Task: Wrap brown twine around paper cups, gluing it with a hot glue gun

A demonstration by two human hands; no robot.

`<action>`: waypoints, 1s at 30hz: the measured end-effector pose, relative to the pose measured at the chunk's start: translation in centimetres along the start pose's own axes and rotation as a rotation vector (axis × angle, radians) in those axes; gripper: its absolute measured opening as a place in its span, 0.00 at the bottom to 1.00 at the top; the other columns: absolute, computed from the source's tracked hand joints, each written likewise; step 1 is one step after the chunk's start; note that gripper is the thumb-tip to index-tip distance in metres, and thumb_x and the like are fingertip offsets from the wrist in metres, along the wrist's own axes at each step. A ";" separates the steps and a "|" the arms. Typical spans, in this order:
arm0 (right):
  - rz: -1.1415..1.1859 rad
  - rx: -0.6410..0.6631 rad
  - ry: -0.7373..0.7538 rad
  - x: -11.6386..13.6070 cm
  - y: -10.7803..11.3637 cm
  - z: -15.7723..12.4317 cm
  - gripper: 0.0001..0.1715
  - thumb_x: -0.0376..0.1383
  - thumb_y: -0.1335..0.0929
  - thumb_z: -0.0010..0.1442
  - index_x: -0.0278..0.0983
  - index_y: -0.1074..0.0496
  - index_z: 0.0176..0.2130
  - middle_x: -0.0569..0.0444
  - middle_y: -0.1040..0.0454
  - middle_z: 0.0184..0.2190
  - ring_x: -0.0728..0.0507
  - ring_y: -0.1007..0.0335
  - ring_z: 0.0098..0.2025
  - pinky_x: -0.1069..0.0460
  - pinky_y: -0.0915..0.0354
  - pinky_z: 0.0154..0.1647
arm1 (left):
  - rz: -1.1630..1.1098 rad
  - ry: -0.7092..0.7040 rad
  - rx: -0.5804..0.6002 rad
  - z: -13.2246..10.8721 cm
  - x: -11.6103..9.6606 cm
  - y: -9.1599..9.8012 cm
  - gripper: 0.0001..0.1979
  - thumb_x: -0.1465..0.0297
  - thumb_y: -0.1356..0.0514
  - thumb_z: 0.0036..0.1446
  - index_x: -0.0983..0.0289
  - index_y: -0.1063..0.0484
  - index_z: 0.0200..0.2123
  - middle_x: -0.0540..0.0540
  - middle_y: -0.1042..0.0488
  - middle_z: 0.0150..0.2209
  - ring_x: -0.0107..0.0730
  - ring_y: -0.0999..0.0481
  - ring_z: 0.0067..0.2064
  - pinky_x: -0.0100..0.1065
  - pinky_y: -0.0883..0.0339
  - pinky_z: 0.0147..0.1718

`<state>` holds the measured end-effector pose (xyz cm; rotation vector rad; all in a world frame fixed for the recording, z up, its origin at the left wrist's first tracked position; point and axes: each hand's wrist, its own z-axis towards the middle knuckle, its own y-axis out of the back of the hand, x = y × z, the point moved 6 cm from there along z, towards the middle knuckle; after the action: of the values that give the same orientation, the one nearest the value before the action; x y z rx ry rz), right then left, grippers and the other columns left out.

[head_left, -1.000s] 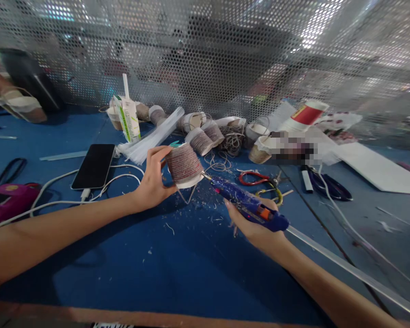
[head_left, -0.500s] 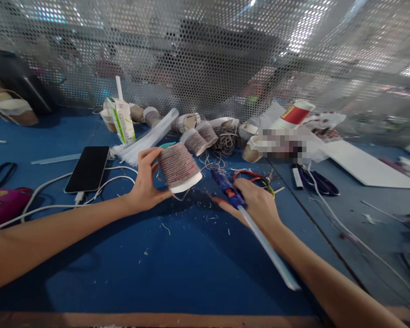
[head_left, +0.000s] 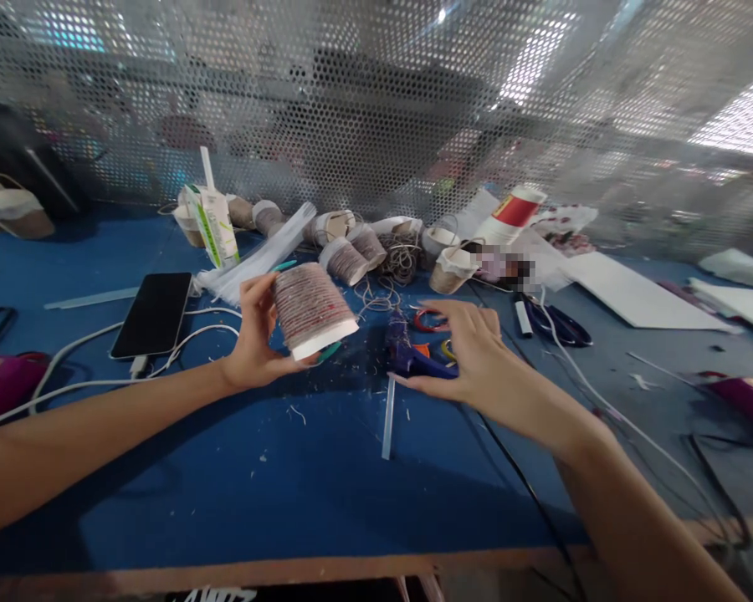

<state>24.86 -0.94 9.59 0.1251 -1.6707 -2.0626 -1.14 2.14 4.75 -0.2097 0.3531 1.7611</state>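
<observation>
My left hand [head_left: 255, 347] is closed around a paper cup wrapped in brownish-grey twine [head_left: 312, 303], its fingers at one end and its thumb under the other. The cup is tilted, with a bare white rim toward me; green fingernails show beyond it. A dark blue glue gun [head_left: 404, 344] lies on the table right of the cup, a clear glue stick [head_left: 388, 422] jutting from its rear. Over the gun's handle my right hand [head_left: 486, 355] is spread with nothing gripped, its thumb tip by the gun. Red-handled scissors [head_left: 427, 319] lie partly hidden behind that hand.
Several twine-wrapped cups [head_left: 345, 261], loose twine [head_left: 402, 255] and a bundle of glue sticks [head_left: 267, 251] line the back, before a perforated metal screen [head_left: 326, 109]. A phone [head_left: 152, 314], a drink carton [head_left: 213, 226] and white cables stand or lie left. White board [head_left: 643, 288] lies right.
The glue gun has gone from my right hand to the table, and that hand has opened. My left hand still holds the twine-wrapped cup. The view has shifted slightly.
</observation>
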 end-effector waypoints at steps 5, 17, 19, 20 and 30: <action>0.305 0.094 0.330 6.9 -3.9 0.9 0.48 0.50 0.27 0.55 0.33 0.47 0.64 0.35 0.40 0.63 0.32 0.50 0.68 0.36 0.40 0.65 | 0.005 0.005 -0.040 -0.5 0.4 0.5 0.52 0.48 0.28 0.42 0.54 0.48 0.65 0.58 0.39 0.56 0.48 0.30 0.59 0.51 0.28 0.58; 0.837 0.124 0.213 6.0 -4.1 1.0 0.19 0.43 0.33 0.64 0.37 0.33 0.24 0.61 0.32 0.18 0.55 0.39 0.19 0.57 0.42 0.21 | 0.016 0.123 0.142 -0.7 1.1 -0.7 0.50 0.54 0.29 0.46 0.56 0.51 0.67 0.60 0.44 0.57 0.49 0.37 0.61 0.47 0.26 0.55; 0.959 0.121 0.146 5.6 -4.0 1.1 0.22 0.47 0.34 0.65 0.38 0.34 0.24 0.63 0.35 0.16 0.56 0.42 0.15 0.57 0.45 0.16 | 0.024 0.134 0.218 -0.7 1.1 -1.0 0.51 0.56 0.28 0.46 0.57 0.51 0.67 0.61 0.43 0.56 0.50 0.37 0.60 0.50 0.26 0.54; 1.005 0.107 0.119 5.5 -3.9 1.1 0.22 0.48 0.34 0.65 0.38 0.35 0.25 0.64 0.35 0.15 0.56 0.43 0.13 0.58 0.46 0.15 | 0.033 0.138 0.255 -0.7 1.0 -1.1 0.51 0.57 0.28 0.46 0.58 0.51 0.68 0.62 0.43 0.56 0.50 0.36 0.60 0.51 0.26 0.54; 0.940 -0.148 0.028 3.9 -3.2 1.3 0.27 0.54 0.34 0.63 0.38 0.36 0.23 0.61 0.34 0.14 0.53 0.38 0.14 0.57 0.40 0.16 | 0.005 0.176 0.456 -0.5 0.8 -2.3 0.51 0.60 0.29 0.47 0.58 0.54 0.69 0.62 0.34 0.54 0.47 0.30 0.55 0.51 0.27 0.54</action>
<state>19.99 -0.97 7.73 -0.5705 -1.1906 -1.4210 0.88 3.16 3.78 -0.0352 0.8692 1.6227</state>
